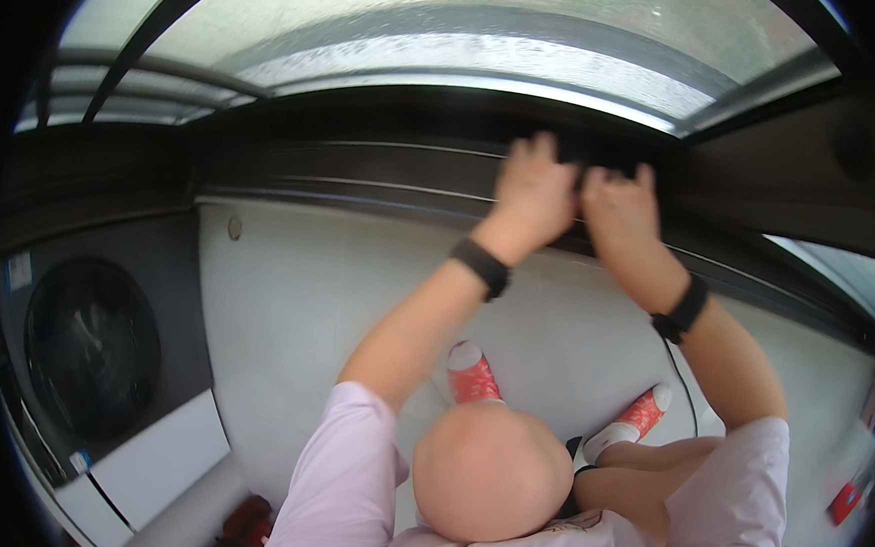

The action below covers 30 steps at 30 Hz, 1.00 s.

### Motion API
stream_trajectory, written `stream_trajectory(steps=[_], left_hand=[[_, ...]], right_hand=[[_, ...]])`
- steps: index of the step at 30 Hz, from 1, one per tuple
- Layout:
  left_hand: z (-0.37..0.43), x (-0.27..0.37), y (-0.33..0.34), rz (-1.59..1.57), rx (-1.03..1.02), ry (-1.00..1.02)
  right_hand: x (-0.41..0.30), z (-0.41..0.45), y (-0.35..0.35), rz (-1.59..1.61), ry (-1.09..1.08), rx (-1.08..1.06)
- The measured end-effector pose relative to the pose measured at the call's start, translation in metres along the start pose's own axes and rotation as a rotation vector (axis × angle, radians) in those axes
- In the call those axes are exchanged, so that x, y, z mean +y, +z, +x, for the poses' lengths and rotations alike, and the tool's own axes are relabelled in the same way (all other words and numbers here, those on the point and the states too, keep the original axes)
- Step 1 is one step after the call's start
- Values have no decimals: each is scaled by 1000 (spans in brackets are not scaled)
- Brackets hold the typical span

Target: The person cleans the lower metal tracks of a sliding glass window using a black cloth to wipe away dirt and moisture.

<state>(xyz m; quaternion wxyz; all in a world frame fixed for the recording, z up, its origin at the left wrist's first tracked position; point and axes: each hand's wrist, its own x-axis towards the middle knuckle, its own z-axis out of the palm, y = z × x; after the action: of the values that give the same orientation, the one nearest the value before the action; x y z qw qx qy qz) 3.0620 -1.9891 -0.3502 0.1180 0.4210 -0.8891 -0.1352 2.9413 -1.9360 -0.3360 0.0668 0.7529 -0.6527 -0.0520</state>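
Both of my hands are over the dark window frame (354, 164), close together and blurred. My left hand (537, 185) is bent at the wrist, its fingers pointing towards the glass. Just beside it is my right hand (623, 210), with its fingers curled and one finger raised. A very dark patch lies between and beyond the fingers; whether it is a held thing or part of the frame cannot be made out. Each wrist wears a black band (481, 267). Beyond the frame stands the window pane (452, 37), speckled with drops or marks.
A dark front-loading washing machine (93, 346) stands at the left, above a white drawer front (161, 460). Below the window runs a white wall (333, 267). A thin black cable (683, 375) hangs near my right forearm. At far right is a small red object (843, 503).
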Motion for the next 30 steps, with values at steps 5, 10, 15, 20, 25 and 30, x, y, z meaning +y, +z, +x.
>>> stream_trajectory(steps=[5, 10, 15, 20, 25, 30], left_hand=[[1, 11, 7, 39, 19, 31], [-10, 5, 11, -87, 121, 2], [-13, 1, 9, -147, 149, -44], [-20, -20, -8, -82, 86, -127], [-36, -70, -28, -10, 96, -218], [-44, -112, -41, -25, 115, -333]], right_hand=[[14, -2, 3, -116, -92, 4], [18, -3, 2, -48, -156, 78], [22, 3, -5, 22, -188, 74], [9, 19, -4, 247, -251, 162], [-41, 50, -2, 226, -236, 146], [-85, 78, -2, 229, -245, 194]])
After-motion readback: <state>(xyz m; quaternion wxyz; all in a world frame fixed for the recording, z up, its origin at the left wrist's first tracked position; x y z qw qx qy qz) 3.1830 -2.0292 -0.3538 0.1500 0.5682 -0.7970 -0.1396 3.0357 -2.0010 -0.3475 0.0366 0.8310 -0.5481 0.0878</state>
